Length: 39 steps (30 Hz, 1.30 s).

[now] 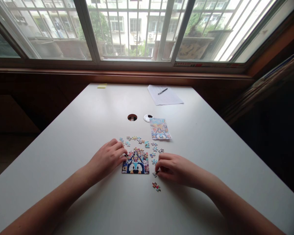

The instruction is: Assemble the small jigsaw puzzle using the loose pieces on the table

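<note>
A partly assembled jigsaw puzzle (136, 164) lies flat on the white table, showing a blue cartoon dog's face; its upper edge is uneven. At its left edge is my left hand (110, 154), fingers bent and tips touching the puzzle's side. To the right of the puzzle, my right hand (172, 166) is closed, its fingertips pinching at a small grey puzzle piece (154, 174). Several loose pieces lie in an arc above and to the right, among them a light-blue piece (147, 144). Nearer to me lie reddish pieces (156, 186).
A picture sheet (159, 129) lies behind the loose pieces, beside a round cover (147, 117) and a cable hole (132, 117). Farther back are papers (164, 97) with a pen (162, 91) and yellow sticky notes (102, 86). A barred window borders the table's far side.
</note>
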### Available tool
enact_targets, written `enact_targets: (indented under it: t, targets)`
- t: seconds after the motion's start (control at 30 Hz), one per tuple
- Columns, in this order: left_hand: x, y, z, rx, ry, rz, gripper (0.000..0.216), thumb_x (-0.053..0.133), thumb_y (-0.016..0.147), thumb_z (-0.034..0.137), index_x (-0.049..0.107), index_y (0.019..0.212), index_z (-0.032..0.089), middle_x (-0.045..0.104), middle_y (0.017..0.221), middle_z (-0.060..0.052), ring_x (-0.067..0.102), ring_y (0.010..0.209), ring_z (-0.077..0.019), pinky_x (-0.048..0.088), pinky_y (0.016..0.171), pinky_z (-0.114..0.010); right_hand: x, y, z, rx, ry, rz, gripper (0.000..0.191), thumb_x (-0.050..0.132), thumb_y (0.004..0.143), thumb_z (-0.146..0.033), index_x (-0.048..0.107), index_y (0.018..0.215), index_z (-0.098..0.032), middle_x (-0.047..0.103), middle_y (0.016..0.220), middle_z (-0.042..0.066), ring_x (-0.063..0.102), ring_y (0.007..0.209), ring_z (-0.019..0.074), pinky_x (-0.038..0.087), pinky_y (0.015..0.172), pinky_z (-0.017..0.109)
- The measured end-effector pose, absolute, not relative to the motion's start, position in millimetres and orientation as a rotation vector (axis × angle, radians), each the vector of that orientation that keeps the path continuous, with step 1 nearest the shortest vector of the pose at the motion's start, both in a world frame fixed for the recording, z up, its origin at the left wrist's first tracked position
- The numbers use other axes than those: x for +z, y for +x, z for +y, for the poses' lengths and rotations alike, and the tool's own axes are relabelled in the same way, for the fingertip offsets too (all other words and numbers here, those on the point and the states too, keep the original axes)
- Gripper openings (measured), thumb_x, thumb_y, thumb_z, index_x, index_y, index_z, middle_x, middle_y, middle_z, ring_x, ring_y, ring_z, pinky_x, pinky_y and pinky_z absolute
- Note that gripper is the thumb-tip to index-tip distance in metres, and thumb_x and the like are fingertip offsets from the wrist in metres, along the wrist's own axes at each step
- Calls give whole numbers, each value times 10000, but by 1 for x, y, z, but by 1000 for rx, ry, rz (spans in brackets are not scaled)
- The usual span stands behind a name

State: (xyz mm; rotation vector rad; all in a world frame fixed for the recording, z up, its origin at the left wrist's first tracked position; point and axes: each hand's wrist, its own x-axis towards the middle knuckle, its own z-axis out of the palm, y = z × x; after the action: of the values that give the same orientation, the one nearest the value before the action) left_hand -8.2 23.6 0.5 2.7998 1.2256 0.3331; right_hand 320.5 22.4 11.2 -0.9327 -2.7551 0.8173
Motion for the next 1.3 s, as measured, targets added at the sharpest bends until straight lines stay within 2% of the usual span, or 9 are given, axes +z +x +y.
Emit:
enact_targets:
  t: [1.13, 1.3]
  targets:
    - [4, -8, 23, 274, 2764, 1248, 158, 722, 928, 295, 690, 1045, 194, 659, 1036, -57, 541, 1007, -247, 484, 855, -373, 12, 321, 23, 806, -901, -2746, 120, 629, 932, -197, 720, 1006, -222, 667, 961, 51, 627, 869, 175, 492, 766, 287]
    - [7, -16, 26, 337, 2774, 1235, 116, 656, 963, 205, 674, 1077, 196, 663, 1066, -59, 540, 999, -238, 490, 817, -351, 11, 321, 23, 807, -906, -2751, 127, 622, 932, -198, 717, 1011, -226, 668, 968, 47, 625, 871, 177, 496, 766, 292]
